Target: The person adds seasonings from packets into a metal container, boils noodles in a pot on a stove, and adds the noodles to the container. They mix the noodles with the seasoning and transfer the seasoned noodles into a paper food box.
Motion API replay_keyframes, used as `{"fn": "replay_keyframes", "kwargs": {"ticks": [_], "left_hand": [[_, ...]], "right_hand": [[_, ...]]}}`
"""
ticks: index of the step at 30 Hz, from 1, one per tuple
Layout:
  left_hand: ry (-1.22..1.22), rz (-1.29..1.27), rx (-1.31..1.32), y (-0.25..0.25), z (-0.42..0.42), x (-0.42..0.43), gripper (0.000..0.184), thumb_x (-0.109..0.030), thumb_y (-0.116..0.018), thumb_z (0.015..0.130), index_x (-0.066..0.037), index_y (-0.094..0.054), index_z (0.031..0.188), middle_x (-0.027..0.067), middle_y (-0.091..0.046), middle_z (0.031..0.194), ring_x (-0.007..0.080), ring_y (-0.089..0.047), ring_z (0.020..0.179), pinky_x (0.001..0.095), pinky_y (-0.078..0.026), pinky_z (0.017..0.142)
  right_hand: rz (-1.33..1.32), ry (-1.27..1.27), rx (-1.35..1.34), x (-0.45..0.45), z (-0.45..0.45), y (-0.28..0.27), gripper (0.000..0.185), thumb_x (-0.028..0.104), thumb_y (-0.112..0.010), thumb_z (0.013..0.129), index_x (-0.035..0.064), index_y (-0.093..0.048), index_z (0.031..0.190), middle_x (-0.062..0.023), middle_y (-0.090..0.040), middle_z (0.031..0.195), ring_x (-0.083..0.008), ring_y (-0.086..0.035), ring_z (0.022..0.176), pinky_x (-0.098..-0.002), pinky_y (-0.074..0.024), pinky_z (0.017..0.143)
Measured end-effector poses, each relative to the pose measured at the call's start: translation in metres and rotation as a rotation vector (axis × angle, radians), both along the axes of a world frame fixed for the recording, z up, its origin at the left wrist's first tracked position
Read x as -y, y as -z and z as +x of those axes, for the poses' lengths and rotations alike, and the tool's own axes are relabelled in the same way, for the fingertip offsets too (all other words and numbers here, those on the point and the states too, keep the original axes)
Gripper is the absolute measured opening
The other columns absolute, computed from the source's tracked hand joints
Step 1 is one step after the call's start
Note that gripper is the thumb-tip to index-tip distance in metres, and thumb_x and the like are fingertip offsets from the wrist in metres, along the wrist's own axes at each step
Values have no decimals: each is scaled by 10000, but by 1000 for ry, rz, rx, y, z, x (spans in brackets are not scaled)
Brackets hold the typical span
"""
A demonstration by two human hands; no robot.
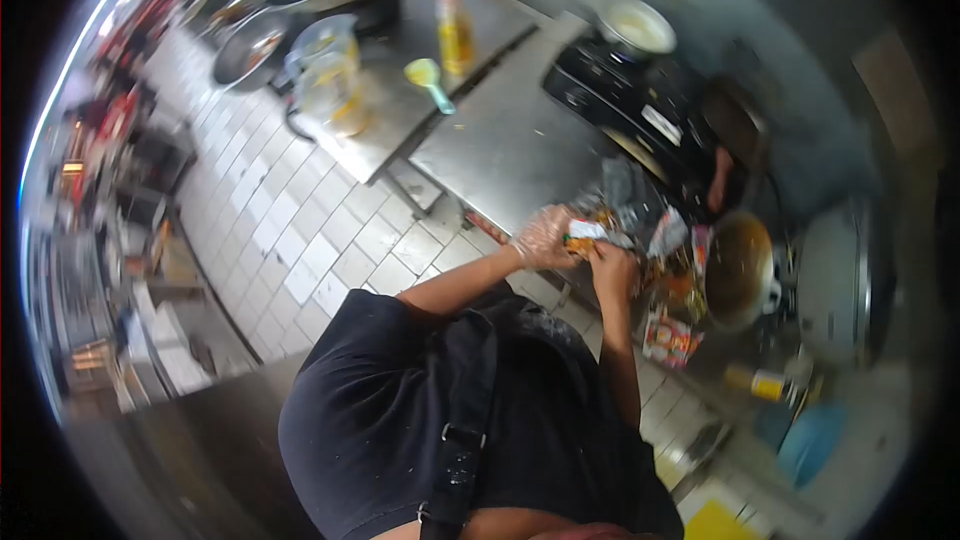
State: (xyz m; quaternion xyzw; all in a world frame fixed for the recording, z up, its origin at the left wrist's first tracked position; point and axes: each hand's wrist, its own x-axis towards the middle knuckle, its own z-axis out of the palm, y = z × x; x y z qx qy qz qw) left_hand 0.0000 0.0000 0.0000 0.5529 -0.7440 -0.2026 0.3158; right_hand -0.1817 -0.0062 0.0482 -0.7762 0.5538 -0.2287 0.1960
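A small packet [584, 230], white and orange with a bit of green, is between my two hands over the edge of the steel counter. My left hand [543, 238], in a clear plastic glove, closes on its left side. On the other side, my right hand [613, 272] pinches the packet's edge, with its fingertips partly hidden. Crumpled plastic wrappers [668, 233] lie just beyond my hands. A red and white printed packet [670, 338] rests to the right, near a pot [741, 270] of brown liquid.
Behind the counter [500, 150] stands a black gas stove [625, 105] with a pale pan [637, 26] on it. Another steel table holds a yellow bottle [455, 35], a pale green ladle [430, 82] and clear tubs [330, 85]. A blue bowl [812, 445] sits lower right.
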Motion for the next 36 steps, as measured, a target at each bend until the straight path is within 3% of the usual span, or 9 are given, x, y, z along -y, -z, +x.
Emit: {"fn": "replay_keyframes", "kwargs": {"ticks": [7,9,15,16,20,24,31,33,36], "left_hand": [[-484,154,-124,-9,10,-9,805,-495,-758,675,7,-445,1221,239,-544,1118,401,-556,1040,456,-462,872],[-581,132,-133,-1,10,-11,864,-503,-757,674,15,-420,1277,248,-537,1168,405,-547,1081,446,-457,906],[-791,16,-162,-16,22,0,823,-508,-710,733,-14,-425,1326,243,-574,1119,413,-564,1070,419,-451,944],[-601,106,-301,-21,35,-11,777,-502,-686,771,-29,-425,1330,217,-591,1102,382,-574,1066,403,-457,937],[-94,561,-885,-97,94,-121,579,-423,-610,894,-58,-453,1315,123,-627,1057,236,-611,1009,326,-499,863],[-190,287,-1316,-56,152,-192,291,-260,-554,967,-55,-531,1172,59,-634,1015,97,-602,854,243,-511,706],[-1052,-132,-1028,-54,345,-310,296,-325,-582,946,-44,-592,854,23,-635,778,91,-570,723,275,-470,655],[-998,-156,-1171,-67,390,-329,335,-341,-561,954,-45,-588,802,35,-624,727,97,-570,703,292,-467,645],[-1031,-192,-705,-76,462,-341,334,-316,-523,971,-22,-589,827,41,-592,681,128,-564,672,299,-468,652]], "right_hand": [[-566,26,225,16,-14,-3,161,191,-727,834,31,-716,822,-69,-588,797,-202,-559,665,-337,-429,514],[-436,110,253,12,-23,-5,160,168,-705,860,9,-685,861,-113,-626,980,-185,-620,785,-302,-503,587],[-113,66,645,49,-63,6,225,205,-583,959,-11,-534,916,-103,-654,822,-102,-590,678,-227,-464,559],[-65,71,679,38,-50,-3,205,193,-588,955,2,-530,910,-97,-658,819,-96,-582,654,-219,-459,545],[187,-150,859,-27,52,-9,155,123,-627,923,24,-511,948,-96,-677,838,-86,-591,616,-188,-457,509],[531,-390,851,-110,183,-11,150,62,-651,894,28,-504,898,-87,-654,840,-112,-632,704,-221,-507,544],[706,-829,673,-219,413,-34,187,145,-626,930,0,-548,1018,-50,-639,920,-71,-580,810,-219,-467,708],[651,-875,618,-229,467,-36,214,171,-610,942,-4,-554,1052,-39,-635,927,-70,-573,830,-227,-462,727],[583,-917,601,-234,550,-34,246,214,-580,962,-10,-586,1062,-21,-616,910,-72,-544,814,-238,-444,726]]}}
